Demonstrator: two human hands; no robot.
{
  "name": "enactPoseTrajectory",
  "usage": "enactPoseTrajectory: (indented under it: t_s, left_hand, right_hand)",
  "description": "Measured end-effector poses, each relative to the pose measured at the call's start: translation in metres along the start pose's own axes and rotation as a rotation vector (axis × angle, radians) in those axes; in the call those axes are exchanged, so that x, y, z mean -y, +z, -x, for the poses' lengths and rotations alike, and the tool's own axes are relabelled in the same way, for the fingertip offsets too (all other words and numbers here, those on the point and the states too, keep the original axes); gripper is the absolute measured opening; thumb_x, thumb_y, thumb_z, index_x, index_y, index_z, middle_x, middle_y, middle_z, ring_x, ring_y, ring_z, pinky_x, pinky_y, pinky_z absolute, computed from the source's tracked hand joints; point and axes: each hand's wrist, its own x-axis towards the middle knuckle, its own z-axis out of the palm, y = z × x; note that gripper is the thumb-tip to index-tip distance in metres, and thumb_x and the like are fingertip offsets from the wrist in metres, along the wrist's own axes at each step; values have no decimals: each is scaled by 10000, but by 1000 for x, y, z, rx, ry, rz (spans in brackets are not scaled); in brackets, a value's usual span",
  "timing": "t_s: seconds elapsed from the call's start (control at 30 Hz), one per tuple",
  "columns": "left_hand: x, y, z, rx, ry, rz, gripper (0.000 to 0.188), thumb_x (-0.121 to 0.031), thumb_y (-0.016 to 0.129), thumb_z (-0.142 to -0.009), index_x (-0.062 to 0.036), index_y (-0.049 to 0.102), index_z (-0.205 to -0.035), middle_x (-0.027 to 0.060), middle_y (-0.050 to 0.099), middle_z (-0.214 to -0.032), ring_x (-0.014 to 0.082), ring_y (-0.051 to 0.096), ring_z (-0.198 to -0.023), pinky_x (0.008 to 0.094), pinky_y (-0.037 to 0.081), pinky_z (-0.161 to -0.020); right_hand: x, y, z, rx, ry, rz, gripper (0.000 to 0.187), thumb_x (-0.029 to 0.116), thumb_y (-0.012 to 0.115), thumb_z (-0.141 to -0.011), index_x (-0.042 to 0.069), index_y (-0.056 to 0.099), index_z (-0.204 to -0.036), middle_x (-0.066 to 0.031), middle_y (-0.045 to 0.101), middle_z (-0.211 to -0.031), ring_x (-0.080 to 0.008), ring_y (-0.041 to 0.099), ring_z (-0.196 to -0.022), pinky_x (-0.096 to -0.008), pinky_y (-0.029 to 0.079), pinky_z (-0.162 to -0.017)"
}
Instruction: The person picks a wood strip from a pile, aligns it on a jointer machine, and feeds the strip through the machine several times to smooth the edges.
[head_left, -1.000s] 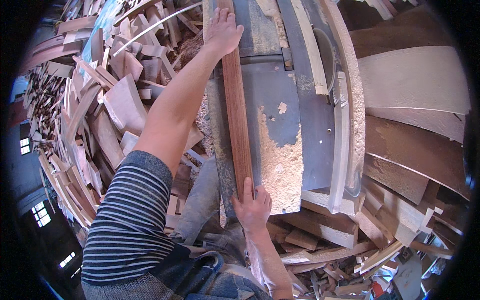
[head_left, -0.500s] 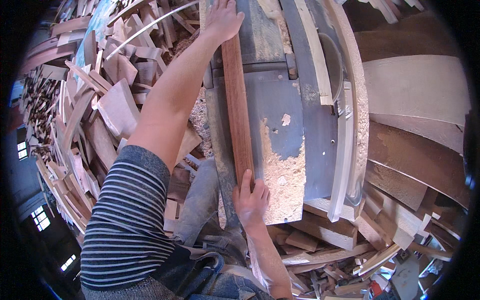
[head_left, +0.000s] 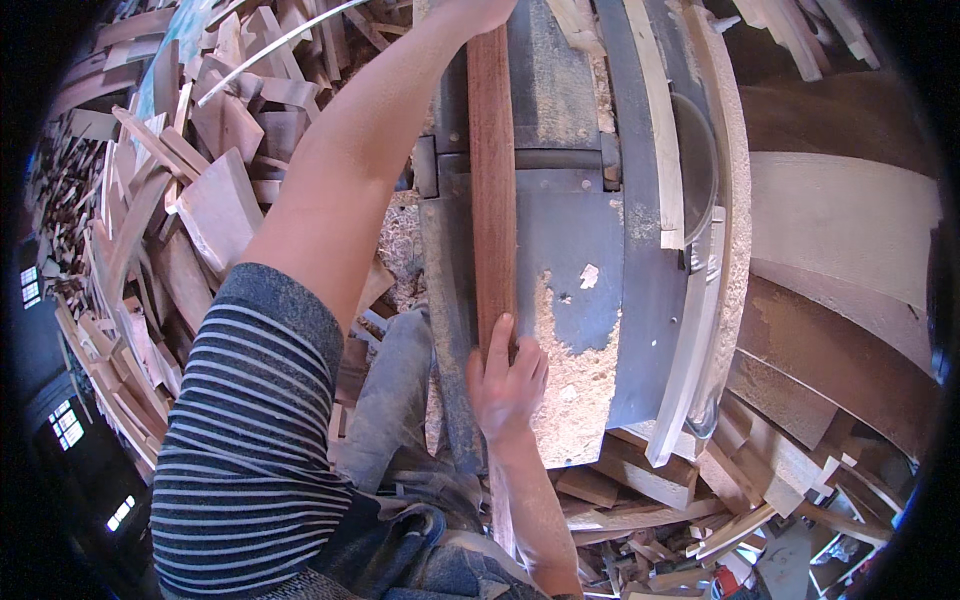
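A long reddish-brown wooden strip [head_left: 492,200] lies lengthwise on the grey metal bed of a jointer-like planing machine [head_left: 575,225]. It crosses the slot between the two tables. My right hand [head_left: 510,385] grips its near end, index finger stretched along the top and the other fingers curled at the side. At the far end, my left hand [head_left: 490,12] rests over the strip; the upper picture edge cuts off its fingers. Pale sawdust [head_left: 575,390] covers the bed beside my right hand.
Offcuts [head_left: 225,215] are heaped left of the machine. A pale batten [head_left: 655,130] and a sawdust-covered board edge [head_left: 735,200] run along its right side. Wide planks [head_left: 840,210] are stacked farther right, with more scrap wood [head_left: 640,470] below the bed's near end.
Both hands and the wooden strip have slid forward along the bed. My left hand has moved mostly past the upper picture edge. The view has shifted slightly.
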Motion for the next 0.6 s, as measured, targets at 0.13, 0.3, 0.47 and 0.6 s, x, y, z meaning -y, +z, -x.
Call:
enactPoseTrajectory:
  t_s: [0.13,0.3,0.47,0.6]
  left_hand:
    - [17,6,-18,37,69,-116,453,-258,533,-977,112,624,-1223,286,534,-1360,470,397,-1380,534,378,-1144]
    - [6,-10,-40,164,207,-330,353,-244,538,-963,19,750,-1066,271,602,-1301,457,461,-1343,559,426,-1095]
    - [42,33,-63,1,187,-280,324,-237,538,-959,-20,773,-1015,269,591,-1362,461,423,-1409,554,423,-1112]
    - [75,71,-77,-62,182,-365,359,-272,514,-997,-13,747,-1082,282,582,-1372,456,402,-1436,549,362,-1174]
  right_hand:
    - [2,4,-24,-14,-14,-15,601,135,756,-804,-66,612,-1352,-194,518,-1046,-345,538,-882,-456,489,-760]
    - [0,13,-54,-49,-16,-12,634,130,764,-794,-76,591,-1369,-193,511,-1043,-346,531,-880,-451,489,-765]
    - [5,17,-86,-24,-16,8,648,131,769,-795,-80,578,-1378,-189,502,-1029,-345,525,-880,-442,489,-772]
    - [7,26,-106,-37,-31,15,633,136,763,-814,-79,577,-1380,-191,499,-1016,-351,523,-888,-454,488,-783]
